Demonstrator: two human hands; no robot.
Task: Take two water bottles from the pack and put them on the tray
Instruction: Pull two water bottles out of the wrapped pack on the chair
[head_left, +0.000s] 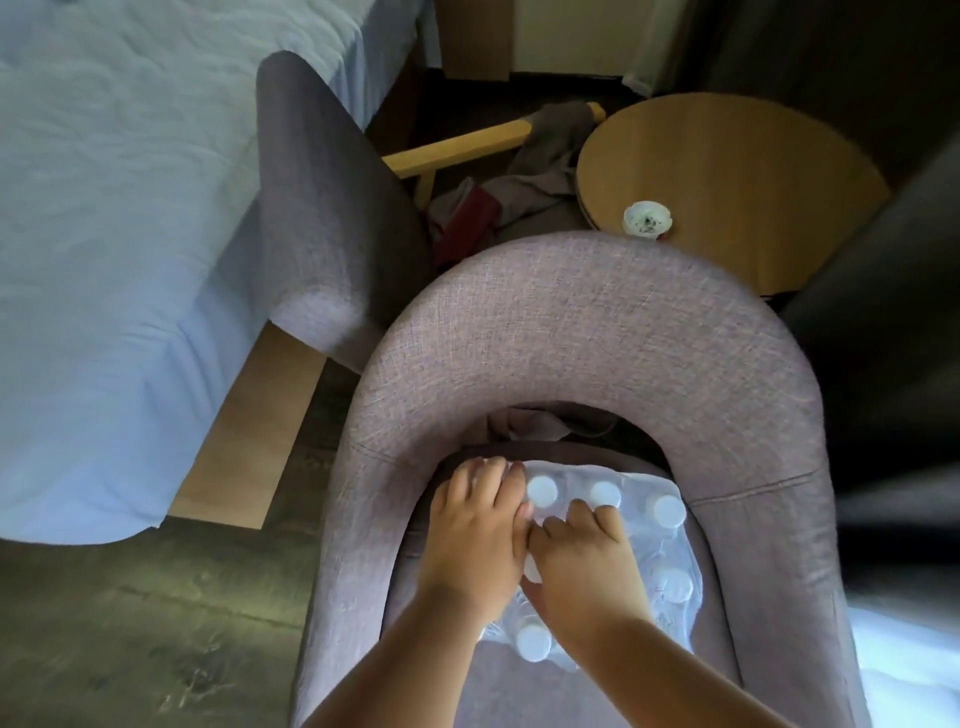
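A shrink-wrapped pack of water bottles (649, 540) with white caps stands on the seat of a grey-mauve armchair (597, 332). Several caps show through the clear wrap, such as one bottle cap (542, 491) at the far side and another cap (533, 642) at the near side. My left hand (475, 535) rests on the pack's left part, fingers curled onto the wrap. My right hand (584, 566) lies beside it, touching it, fingers pressing into the plastic near the middle. No tray is in view.
A round wooden side table (737, 182) with a small white cup (647, 221) stands behind the armchair. A second grey chair (322, 208) and a bed with a pale sheet (114, 208) lie to the left. Clothes (519, 176) are heaped on the floor.
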